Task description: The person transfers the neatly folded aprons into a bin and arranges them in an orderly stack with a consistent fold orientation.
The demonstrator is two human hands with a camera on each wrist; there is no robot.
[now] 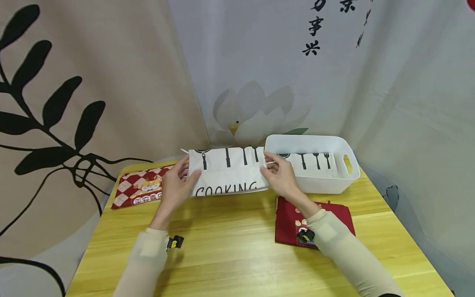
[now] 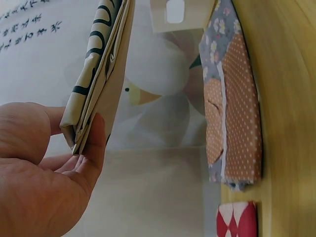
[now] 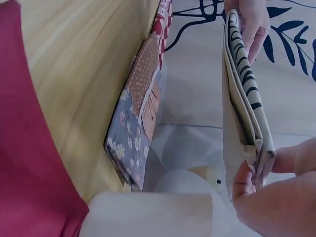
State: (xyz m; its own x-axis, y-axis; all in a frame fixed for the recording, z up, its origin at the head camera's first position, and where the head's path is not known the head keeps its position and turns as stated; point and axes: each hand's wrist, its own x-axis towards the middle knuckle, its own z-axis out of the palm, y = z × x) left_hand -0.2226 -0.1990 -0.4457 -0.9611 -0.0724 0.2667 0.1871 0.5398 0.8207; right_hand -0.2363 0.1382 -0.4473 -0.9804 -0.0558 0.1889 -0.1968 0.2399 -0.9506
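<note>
Left hand [image 1: 177, 182]: raised above the surface [image 1: 230, 247], thumb and fingers pinching the left end of the folded cloth [image 1: 227, 171].
Right hand [image 1: 281, 175]: grip pinched on the cloth's right end, beside the white bin [image 1: 330, 183].
Folded cloth: white, layered, black utensil prints, "COOKING" lettering, held level above the surface.

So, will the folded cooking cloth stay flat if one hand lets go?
Probably not: the cooking cloth looks thin and layered, held at both ends by the left hand and right hand. It likely droops and seems light.
</note>
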